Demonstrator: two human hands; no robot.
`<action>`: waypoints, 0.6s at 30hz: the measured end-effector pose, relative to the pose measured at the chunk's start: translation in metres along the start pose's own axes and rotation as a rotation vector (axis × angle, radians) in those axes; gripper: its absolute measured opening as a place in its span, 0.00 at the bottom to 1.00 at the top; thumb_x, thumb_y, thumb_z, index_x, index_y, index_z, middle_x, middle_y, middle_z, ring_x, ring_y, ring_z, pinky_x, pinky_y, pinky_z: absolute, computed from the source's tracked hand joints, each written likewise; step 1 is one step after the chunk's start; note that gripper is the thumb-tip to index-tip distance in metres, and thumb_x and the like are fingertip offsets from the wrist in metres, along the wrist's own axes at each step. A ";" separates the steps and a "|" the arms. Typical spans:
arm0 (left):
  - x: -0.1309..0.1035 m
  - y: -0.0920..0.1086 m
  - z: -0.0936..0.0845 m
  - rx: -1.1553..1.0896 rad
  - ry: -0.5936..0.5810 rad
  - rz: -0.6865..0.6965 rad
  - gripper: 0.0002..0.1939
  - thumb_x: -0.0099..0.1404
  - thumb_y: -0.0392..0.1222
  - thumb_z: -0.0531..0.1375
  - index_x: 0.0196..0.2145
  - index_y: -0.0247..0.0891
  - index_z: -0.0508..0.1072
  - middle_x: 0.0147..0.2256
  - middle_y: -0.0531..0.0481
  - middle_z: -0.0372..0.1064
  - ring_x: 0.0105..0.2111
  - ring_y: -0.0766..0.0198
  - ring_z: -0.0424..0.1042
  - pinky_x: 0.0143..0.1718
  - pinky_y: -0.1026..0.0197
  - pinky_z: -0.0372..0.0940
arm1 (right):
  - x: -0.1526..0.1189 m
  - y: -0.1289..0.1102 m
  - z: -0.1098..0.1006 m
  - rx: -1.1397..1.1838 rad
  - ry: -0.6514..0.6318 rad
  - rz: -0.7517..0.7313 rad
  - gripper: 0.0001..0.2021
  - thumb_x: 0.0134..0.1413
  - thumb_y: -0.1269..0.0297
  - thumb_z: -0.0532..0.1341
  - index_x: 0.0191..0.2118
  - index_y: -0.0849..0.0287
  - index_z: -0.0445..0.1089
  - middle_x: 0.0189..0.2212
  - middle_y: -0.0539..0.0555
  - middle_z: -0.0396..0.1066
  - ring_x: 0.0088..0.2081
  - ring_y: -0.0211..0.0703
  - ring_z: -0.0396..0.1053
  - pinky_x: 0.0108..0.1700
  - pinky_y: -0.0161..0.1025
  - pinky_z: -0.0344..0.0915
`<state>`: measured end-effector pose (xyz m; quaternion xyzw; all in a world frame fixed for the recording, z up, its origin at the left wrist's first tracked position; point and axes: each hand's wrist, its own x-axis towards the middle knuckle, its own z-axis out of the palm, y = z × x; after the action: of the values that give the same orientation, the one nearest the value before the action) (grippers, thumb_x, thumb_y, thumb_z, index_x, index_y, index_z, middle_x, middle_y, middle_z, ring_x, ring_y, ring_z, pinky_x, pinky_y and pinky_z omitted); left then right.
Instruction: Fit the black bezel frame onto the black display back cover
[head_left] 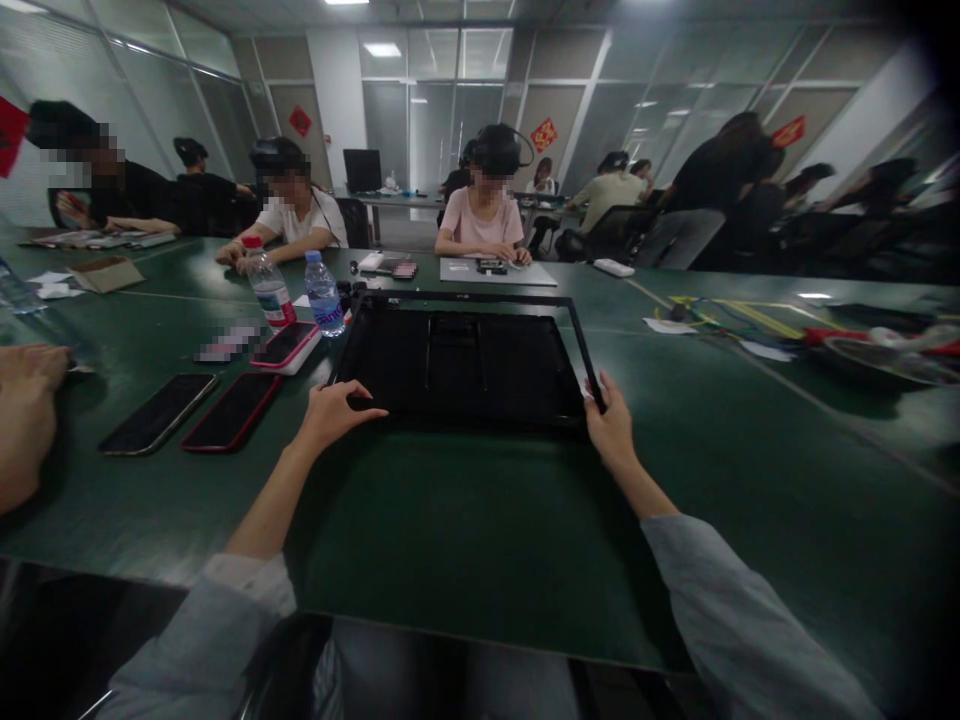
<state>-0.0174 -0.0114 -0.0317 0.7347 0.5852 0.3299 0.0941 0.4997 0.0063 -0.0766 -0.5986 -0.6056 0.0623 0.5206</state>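
A thin black rectangular monitor bezel (581, 330) is tilted over a black monitor back cover (510, 360) in front of me. My right hand (611, 425) grips the bezel's right side near its close corner, fingers on the outside. At the near left corner, my left hand (334, 418) is curled with thumb and fingers around the edge; which of the two parts they press is partly hidden. Raised rails and a recessed patch show in the middle of the cover. The bezel's far edge stands beyond the cover's far side.
Left of the cover lie a black phone (157, 413), a red-cased phone (232, 412) and a pink-edged phone (286, 345) on a white box. Two water bottles (324, 295) stand behind them. A neighbour's hand (30, 420) rests far left. Cables (720, 315) lie right on the green table (465, 520).
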 end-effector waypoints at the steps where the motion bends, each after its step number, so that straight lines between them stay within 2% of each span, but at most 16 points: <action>1: 0.000 0.002 -0.001 0.012 -0.017 -0.008 0.23 0.52 0.67 0.72 0.34 0.47 0.80 0.36 0.48 0.80 0.39 0.49 0.77 0.58 0.42 0.58 | -0.002 -0.001 0.000 -0.014 0.009 0.012 0.30 0.62 0.56 0.55 0.68 0.58 0.63 0.62 0.62 0.70 0.65 0.55 0.66 0.71 0.61 0.55; 6: -0.001 0.003 -0.007 0.038 -0.103 -0.008 0.22 0.49 0.65 0.74 0.30 0.46 0.79 0.37 0.47 0.79 0.45 0.46 0.74 0.63 0.36 0.51 | -0.007 -0.006 0.003 -0.026 0.013 0.054 0.28 0.60 0.56 0.56 0.65 0.58 0.67 0.62 0.62 0.70 0.65 0.56 0.66 0.71 0.60 0.57; 12: -0.001 -0.002 -0.009 0.014 -0.132 -0.008 0.21 0.50 0.64 0.74 0.30 0.46 0.79 0.40 0.47 0.79 0.50 0.45 0.72 0.62 0.38 0.52 | -0.008 -0.001 0.005 -0.017 -0.019 0.078 0.28 0.56 0.59 0.58 0.62 0.60 0.68 0.60 0.65 0.71 0.63 0.58 0.68 0.70 0.60 0.59; 14: 0.000 -0.004 -0.009 0.015 -0.136 -0.001 0.20 0.54 0.65 0.72 0.30 0.46 0.79 0.40 0.47 0.79 0.50 0.45 0.72 0.62 0.39 0.54 | -0.007 0.003 0.005 -0.015 -0.040 0.077 0.29 0.54 0.60 0.58 0.62 0.61 0.68 0.59 0.65 0.71 0.62 0.58 0.69 0.69 0.60 0.60; 16: 0.001 -0.004 -0.007 0.026 -0.091 0.007 0.19 0.61 0.64 0.67 0.33 0.46 0.80 0.43 0.46 0.79 0.52 0.46 0.72 0.62 0.40 0.55 | -0.006 0.007 0.004 -0.012 -0.060 0.088 0.30 0.52 0.61 0.59 0.62 0.62 0.67 0.58 0.66 0.72 0.60 0.59 0.71 0.68 0.60 0.61; 18: 0.002 -0.005 -0.004 0.060 0.036 -0.014 0.19 0.66 0.62 0.63 0.41 0.47 0.82 0.51 0.43 0.77 0.57 0.45 0.69 0.62 0.40 0.56 | -0.005 0.010 0.004 -0.006 -0.072 0.103 0.30 0.51 0.61 0.60 0.61 0.61 0.68 0.58 0.66 0.73 0.59 0.59 0.72 0.67 0.60 0.62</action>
<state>-0.0232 -0.0091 -0.0303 0.7271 0.6015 0.3248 0.0636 0.5017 0.0072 -0.0881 -0.6278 -0.5927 0.1084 0.4928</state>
